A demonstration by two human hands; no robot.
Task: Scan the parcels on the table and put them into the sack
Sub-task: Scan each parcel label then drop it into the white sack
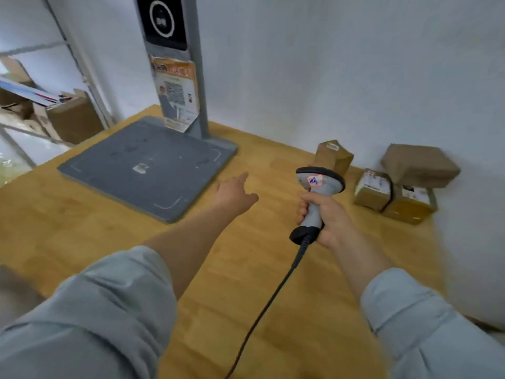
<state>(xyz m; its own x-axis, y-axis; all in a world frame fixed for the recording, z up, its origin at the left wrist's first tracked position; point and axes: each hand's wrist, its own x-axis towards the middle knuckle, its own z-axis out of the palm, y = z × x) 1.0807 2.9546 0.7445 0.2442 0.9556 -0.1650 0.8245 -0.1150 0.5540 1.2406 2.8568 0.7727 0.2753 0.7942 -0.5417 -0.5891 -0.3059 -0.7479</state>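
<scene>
- While the right hand [330, 217] grips a corded barcode scanner [318, 184], the left hand [232, 194] reaches forward, fingers straight, holding nothing.
- Four brown parcels [419, 165] sit against the wall [355, 77] at the wooden table's [246, 269] right; bare wood lies before them.

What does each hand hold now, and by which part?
The right hand grips the barcode scanner by its grey handle. The left hand holds nothing; its fingers are extended.

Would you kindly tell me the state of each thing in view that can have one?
Left hand: open, empty, stretched forward over the table.
Right hand: grips the scanner by its handle.
Scanner: held upright, cable attached.
Two small parcels: closed, side by side at the wall.
Large parcel: stacked on those two.
Tall parcel: closed, standing apart.
</scene>
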